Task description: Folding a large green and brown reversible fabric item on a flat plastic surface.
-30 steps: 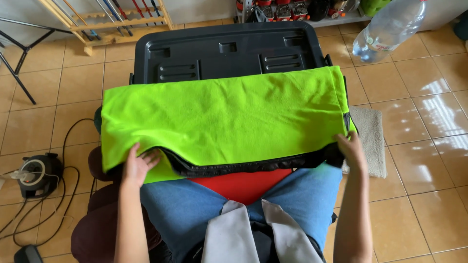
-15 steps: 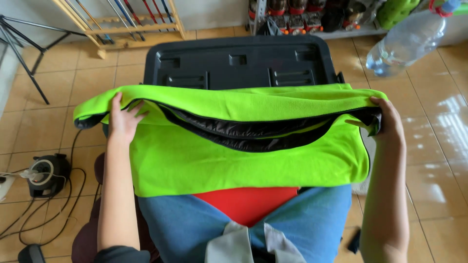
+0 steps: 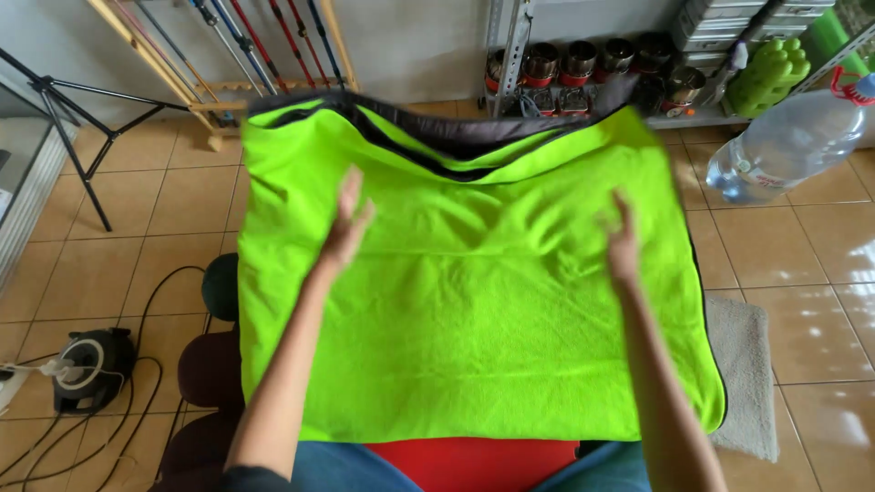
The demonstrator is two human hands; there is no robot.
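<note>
That lime green fleece (image 3: 474,301) with the dark lining is spread flat out in front of your lap, and you've got your left hand (image 3: 346,228) and right hand (image 3: 622,241) resting on top, fingers open and flat, gripping nothing, probably to smooth it.

A large clear plastic water bottle (image 3: 786,146) with a pale label lies at the right.

Both arms reach forward; left hand (image 3: 346,223) and right hand (image 3: 622,239) lie flat, palms down, fingers extended, well apart.
</note>
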